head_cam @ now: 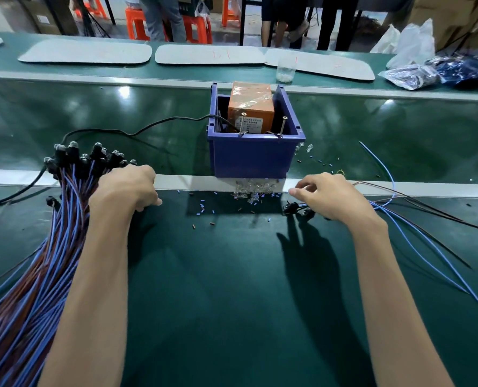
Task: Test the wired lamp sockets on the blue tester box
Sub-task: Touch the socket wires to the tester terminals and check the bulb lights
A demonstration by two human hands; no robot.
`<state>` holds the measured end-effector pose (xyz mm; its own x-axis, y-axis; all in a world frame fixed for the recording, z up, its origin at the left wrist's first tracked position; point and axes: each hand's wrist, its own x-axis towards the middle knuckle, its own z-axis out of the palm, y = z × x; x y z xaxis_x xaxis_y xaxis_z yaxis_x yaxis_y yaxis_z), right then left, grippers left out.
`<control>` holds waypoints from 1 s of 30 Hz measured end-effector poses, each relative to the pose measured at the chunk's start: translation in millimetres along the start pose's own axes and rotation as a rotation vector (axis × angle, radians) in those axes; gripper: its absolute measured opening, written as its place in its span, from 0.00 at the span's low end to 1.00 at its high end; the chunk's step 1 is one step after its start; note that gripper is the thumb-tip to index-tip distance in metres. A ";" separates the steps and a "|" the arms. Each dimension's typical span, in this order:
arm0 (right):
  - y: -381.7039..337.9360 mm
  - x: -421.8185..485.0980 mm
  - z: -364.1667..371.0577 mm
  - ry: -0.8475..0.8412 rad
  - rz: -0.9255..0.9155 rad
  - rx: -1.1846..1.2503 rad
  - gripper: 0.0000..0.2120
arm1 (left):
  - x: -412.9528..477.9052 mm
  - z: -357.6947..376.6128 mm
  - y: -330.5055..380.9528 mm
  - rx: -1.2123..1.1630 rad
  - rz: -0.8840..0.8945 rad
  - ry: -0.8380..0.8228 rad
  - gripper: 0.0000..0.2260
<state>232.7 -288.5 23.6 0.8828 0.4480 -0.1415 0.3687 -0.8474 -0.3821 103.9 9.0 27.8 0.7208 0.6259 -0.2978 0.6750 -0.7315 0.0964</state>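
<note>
The blue tester box (pixel 250 157) sits at twelve o'clock on the near rail, its two contact pins (pixel 241 125) standing up at the front rim. At its five o'clock my right hand (pixel 327 196) curls its fingers round the leads of a few loose sockets (pixel 299 209). At eight o'clock my left hand (pixel 126 188) lies curled against the big bundle (pixel 73 174), and I cannot tell whether it grips. My worry is that several leads raised together could touch both pins at once and give a false reading, or sweep the scattered bulbs (pixel 249 191) away.
</note>
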 end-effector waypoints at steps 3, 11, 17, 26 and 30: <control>-0.3 -0.3 -0.2 -0.003 -0.019 0.013 0.14 | 4.1 -2.4 -5.0 -0.114 -0.006 0.039 0.13; -16.7 -7.8 -0.7 -0.015 -0.193 0.251 0.08 | -13.5 -15.1 2.9 -0.309 0.184 0.109 0.07; -51.7 -21.4 11.5 -0.249 -0.443 0.788 0.10 | -69.6 -26.5 64.1 -0.856 0.694 -0.173 0.05; -56.3 -13.1 14.0 0.066 -0.258 1.318 0.06 | -85.7 -12.7 112.6 -1.416 0.642 -0.081 0.02; -54.2 -9.0 6.8 0.305 -0.153 1.523 0.10 | -82.0 -4.4 118.7 -1.155 0.486 -0.480 0.25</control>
<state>202.7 -244.7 39.4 0.9589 0.2673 0.0955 -0.0076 0.3607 -0.9326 125.6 -128.0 67.8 0.9583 0.0390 -0.2831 0.2850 -0.0558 0.9569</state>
